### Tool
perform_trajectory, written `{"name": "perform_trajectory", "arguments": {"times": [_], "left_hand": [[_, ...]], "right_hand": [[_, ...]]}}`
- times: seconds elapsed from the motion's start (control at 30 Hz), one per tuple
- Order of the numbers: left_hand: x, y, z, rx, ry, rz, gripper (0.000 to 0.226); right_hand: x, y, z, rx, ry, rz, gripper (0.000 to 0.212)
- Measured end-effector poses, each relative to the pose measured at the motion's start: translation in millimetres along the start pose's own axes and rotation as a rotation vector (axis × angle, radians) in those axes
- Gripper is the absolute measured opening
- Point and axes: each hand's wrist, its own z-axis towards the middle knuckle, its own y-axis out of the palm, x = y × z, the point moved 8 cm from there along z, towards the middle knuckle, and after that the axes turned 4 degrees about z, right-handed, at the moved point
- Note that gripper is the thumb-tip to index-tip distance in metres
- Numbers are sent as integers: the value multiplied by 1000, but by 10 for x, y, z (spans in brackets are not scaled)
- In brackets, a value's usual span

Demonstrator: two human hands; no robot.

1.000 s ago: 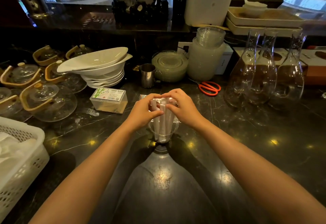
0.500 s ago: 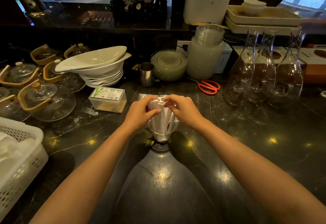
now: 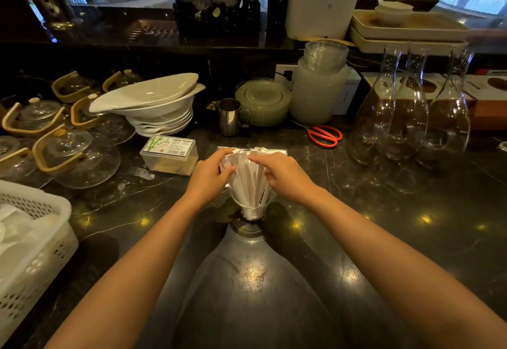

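A small clear glass cup (image 3: 250, 209) stands on the dark marble counter (image 3: 384, 239), at its middle. A bundle of white paper-wrapped sticks (image 3: 251, 175) stands in it and fans outward at the top. My left hand (image 3: 210, 177) grips the left side of the bundle with curled fingers. My right hand (image 3: 284, 174) pinches the tops of the sticks on the right side. A clear plastic wrapper (image 3: 274, 151) lies flat just behind the cup, mostly hidden by my hands.
A toothpick box (image 3: 170, 153) sits left of the cup, with stacked white bowls (image 3: 153, 107) and glass teapots (image 3: 74, 156) beyond. A white basket (image 3: 30, 252) is at the near left. Red scissors (image 3: 325, 136), a steel jug (image 3: 229, 116), stacked plates (image 3: 263, 101) and three glass carafes (image 3: 411, 118) stand behind.
The bundle, held tight and upright between both hands a second ago, now fans out wider at the top. My hands have moved slightly apart along its sides.
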Motion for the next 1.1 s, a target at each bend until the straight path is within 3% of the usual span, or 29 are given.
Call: {"name": "perform_trajectory", "arguments": {"times": [0.13, 0.33, 0.67, 1.1], "left_hand": [[1, 42, -46, -41, -38, 52, 48], [8, 43, -82, -29, -50, 126, 47], [-37, -12, -134, -20, -100, 148, 67], [116, -225, 173, -7, -49, 109, 57]], "right_hand": [[20, 51, -29, -49, 4, -138, 52], [60, 91, -59, -109, 37, -138, 58], [103, -10, -91, -92, 76, -1, 68], [182, -283, 238, -43, 107, 192, 71]]}}
